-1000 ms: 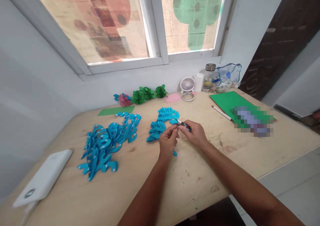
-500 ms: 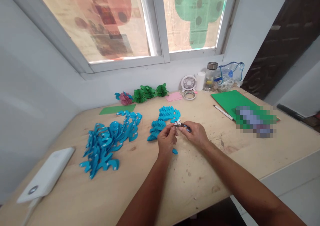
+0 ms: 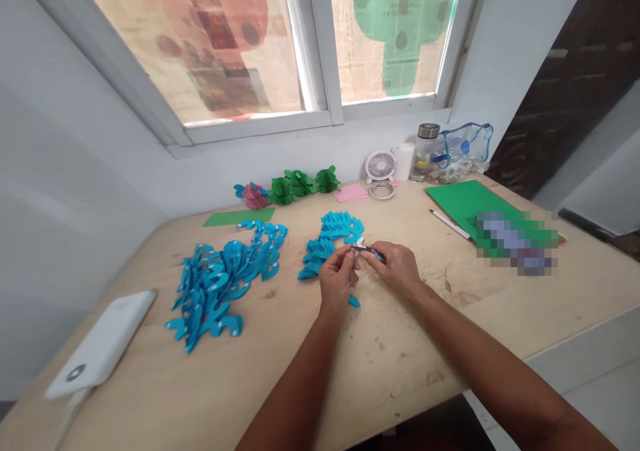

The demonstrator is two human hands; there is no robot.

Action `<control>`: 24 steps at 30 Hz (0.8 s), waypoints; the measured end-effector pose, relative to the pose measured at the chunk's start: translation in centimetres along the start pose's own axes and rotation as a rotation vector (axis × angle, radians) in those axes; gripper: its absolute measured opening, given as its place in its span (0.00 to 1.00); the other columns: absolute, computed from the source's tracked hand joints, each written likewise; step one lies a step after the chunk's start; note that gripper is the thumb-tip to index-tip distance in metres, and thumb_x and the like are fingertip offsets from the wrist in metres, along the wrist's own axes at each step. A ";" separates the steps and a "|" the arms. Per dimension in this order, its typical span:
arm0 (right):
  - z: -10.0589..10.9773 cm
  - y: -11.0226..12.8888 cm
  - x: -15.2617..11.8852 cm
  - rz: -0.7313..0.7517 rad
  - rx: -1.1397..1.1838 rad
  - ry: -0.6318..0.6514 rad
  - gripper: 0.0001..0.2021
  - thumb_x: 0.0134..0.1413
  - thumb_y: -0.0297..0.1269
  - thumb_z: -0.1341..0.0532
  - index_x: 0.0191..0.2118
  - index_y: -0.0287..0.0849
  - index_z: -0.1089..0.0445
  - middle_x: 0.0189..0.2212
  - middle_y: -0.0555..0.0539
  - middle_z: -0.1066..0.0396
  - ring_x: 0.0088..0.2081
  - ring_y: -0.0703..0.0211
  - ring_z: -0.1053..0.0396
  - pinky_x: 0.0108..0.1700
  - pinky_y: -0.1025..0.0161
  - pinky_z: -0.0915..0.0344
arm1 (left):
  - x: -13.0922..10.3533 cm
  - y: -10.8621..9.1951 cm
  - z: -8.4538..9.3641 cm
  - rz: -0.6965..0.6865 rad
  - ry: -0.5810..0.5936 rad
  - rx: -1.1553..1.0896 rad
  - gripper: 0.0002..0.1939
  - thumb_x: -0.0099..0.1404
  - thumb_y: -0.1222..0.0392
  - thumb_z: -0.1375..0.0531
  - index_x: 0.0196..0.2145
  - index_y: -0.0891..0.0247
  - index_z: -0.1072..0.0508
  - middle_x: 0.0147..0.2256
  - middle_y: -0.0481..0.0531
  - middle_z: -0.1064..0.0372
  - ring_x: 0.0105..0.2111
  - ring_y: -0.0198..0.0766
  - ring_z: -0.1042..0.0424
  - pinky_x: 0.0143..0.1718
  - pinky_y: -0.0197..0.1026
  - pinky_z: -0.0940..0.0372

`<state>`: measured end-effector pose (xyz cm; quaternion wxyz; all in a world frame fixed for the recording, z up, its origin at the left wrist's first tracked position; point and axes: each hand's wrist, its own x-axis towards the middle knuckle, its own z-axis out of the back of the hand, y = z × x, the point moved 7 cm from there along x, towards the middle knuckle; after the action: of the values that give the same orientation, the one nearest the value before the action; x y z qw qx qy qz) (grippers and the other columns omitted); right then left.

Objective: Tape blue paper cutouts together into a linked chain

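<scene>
My right hand [image 3: 397, 264] is closed round a slim dark-handled tool [image 3: 373, 253]; its exact kind is too small to tell. Small white bits [image 3: 360, 242] show at the tool's front end. At that end, the fingers of my left hand [image 3: 339, 274] are pinched together, and what lies between them is hidden. Just beyond my left hand lie a stack of curved blue paper pieces [image 3: 316, 256] and another blue paper stack [image 3: 341, 224]. A single blue paper piece [image 3: 354, 301] rests beside my left wrist.
A big heap of blue paper pieces with white squares [image 3: 215, 278] spreads on the left, near a white power bank [image 3: 103, 344] with a cable. Green paper flowers [image 3: 300, 183], a small fan [image 3: 381, 164], a bottle [image 3: 425, 154] and a green sheet [image 3: 460, 198] stand or lie farther back.
The whole view has shifted slightly, so things appear a little farther right. Both hands keep nearly the same pose, with the tool still in my right hand.
</scene>
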<state>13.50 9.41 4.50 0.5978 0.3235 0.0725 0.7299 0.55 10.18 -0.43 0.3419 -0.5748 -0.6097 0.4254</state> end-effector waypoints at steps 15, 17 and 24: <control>1.6 -1.0 0.0 -0.048 -0.118 -0.158 0.18 0.58 0.50 0.49 0.32 0.43 0.30 0.29 0.46 0.27 0.30 0.61 0.33 0.28 0.66 0.52 | -0.1 -0.3 -0.2 -0.129 0.025 0.170 0.17 0.54 0.53 0.39 0.39 0.65 0.25 0.21 0.44 0.37 0.11 0.21 0.52 0.12 0.30 0.54; 2.1 -1.2 0.1 -0.056 -0.085 -0.186 0.18 0.57 0.50 0.49 0.33 0.42 0.30 0.28 0.47 0.28 0.29 0.61 0.34 0.29 0.66 0.51 | -0.3 -0.4 -0.6 -0.186 0.087 0.250 0.16 0.56 0.54 0.40 0.41 0.63 0.26 0.23 0.46 0.34 0.12 0.22 0.51 0.13 0.30 0.53; 4.7 -2.3 0.3 -0.109 -0.003 -0.340 0.19 0.56 0.51 0.49 0.32 0.41 0.30 0.24 0.49 0.31 0.26 0.63 0.37 0.29 0.67 0.49 | -0.7 -0.6 -4.8 -0.388 0.355 0.640 0.18 0.60 0.61 0.46 0.48 0.61 0.30 0.39 0.54 0.27 0.31 0.35 0.30 0.32 0.36 0.36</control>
<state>17.99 8.99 7.10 0.6405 0.4368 -0.0135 0.6315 4.78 10.08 2.12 0.6772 -0.3783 -0.4752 0.4153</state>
